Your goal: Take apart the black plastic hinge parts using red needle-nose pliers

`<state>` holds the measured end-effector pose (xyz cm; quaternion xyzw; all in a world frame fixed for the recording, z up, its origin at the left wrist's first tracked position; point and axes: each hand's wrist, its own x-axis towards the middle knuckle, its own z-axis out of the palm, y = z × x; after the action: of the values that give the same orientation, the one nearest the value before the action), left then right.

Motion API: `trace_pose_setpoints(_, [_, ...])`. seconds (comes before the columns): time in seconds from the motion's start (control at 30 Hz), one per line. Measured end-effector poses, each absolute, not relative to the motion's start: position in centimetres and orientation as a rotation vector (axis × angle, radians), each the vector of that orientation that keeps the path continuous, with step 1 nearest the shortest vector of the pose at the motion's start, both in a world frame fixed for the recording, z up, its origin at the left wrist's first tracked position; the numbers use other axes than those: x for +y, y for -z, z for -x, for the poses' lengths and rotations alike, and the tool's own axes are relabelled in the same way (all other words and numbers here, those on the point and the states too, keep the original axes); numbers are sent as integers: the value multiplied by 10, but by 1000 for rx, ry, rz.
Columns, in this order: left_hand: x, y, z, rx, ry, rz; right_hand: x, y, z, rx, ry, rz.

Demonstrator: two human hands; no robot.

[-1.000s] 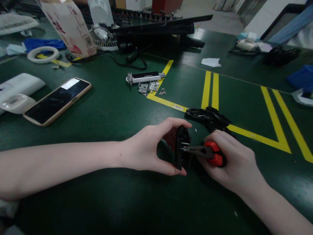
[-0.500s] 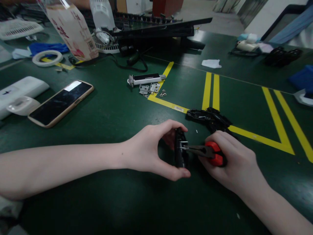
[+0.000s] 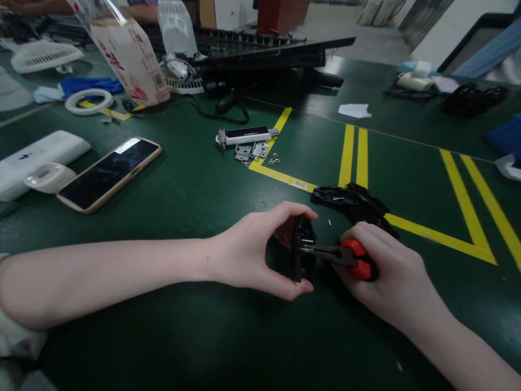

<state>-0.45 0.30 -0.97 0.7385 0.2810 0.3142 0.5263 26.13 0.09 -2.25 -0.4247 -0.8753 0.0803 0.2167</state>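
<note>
My left hand (image 3: 260, 255) grips a small black plastic part (image 3: 302, 260) by its two ends, thumb below and fingers above. Red-handled needle-nose pliers (image 3: 354, 259) are in my right hand (image 3: 386, 277), their jaws pointing left. The tips of the pliers reach the open face of the black part; what they pinch there is too small to make out. Beyond my right hand lie several black plastic pieces (image 3: 354, 201) in a pile. A tiny pale pin (image 3: 329, 222) rests on the green table between the pile and my left hand.
Farther back are a white-and-black bar (image 3: 248, 136), metal brackets (image 3: 244, 152) and several small rings (image 3: 274, 159). A phone (image 3: 109, 174) and a white power bank (image 3: 44, 157) lie at left. Yellow tape (image 3: 435, 236) marks the table. A bottle (image 3: 130, 60) stands behind.
The black part is turned slightly in my left hand, and the bright metal prongs seen on it earlier no longer show clearly. The pliers stay at it. The whole view has shifted a little.
</note>
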Motion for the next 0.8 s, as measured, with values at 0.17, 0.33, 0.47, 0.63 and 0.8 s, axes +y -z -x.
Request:
trace_pose_setpoints(0.17, [3, 12, 5, 658, -774, -1776, 1, 24, -264, -2430, -246, 1183])
trace_pose_setpoints(0.33, [5, 13, 7, 635, -765, -1760, 0, 24, -263, -2430, -228, 1184])
trace_pose_setpoints(0.47, [5, 12, 9, 652, -748, -1719, 0, 23, -261, -2463, -171, 1169])
trace_pose_setpoints(0.63, [4, 11, 7, 681, -710, -1613, 1, 19, -258, -2517, -87, 1122])
trace_pose_setpoints(0.8, [4, 9, 7, 687, -682, -1578, 0, 17, -258, -2526, -98, 1144])
